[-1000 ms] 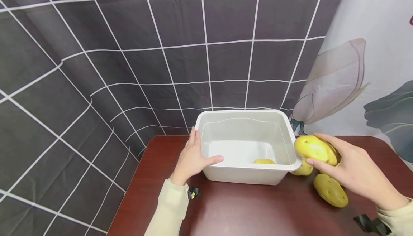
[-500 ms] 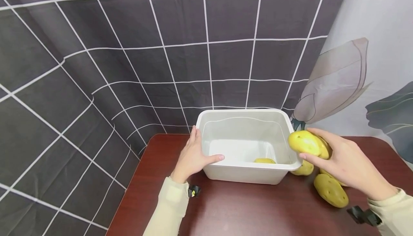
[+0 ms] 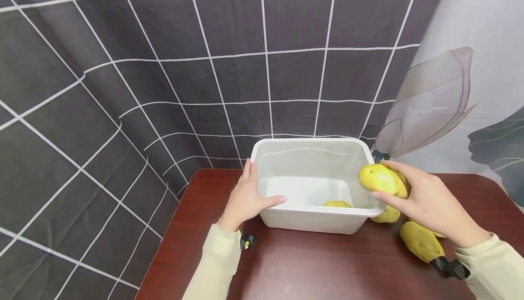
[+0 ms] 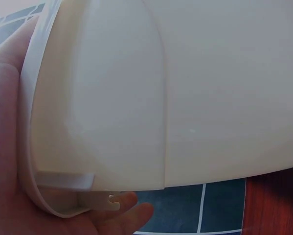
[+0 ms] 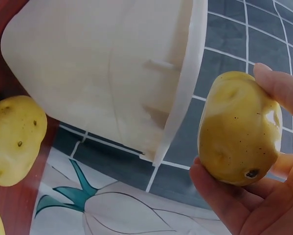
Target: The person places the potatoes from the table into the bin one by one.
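Compared with a second ago, the right hand (image 3: 431, 202) has carried a smooth, oval yellow potato (image 3: 378, 179) leftward to the right rim of the white rectangular plastic tub (image 3: 311, 220). Five potatoes show: one held, one inside the tub, three on the glossy reddish-brown bench (image 3: 307, 268). The right hand's thumb and fingers curl around its potato; the left hand (image 3: 244, 202), spread wide, rests against the tub's near-left corner.

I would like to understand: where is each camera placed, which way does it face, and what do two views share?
Head: worn on the head, looking forward and down at the white bin, table and tiled cloth; left hand, right hand and sleeves show.
Left wrist: worn there, facing the bin's outer wall closely; part of the left hand shows by the rim.
Right wrist: worn there, facing the held potato, the bin beside it; part of the right hand shows.
Shared: head and right wrist both show that potato and the bin.
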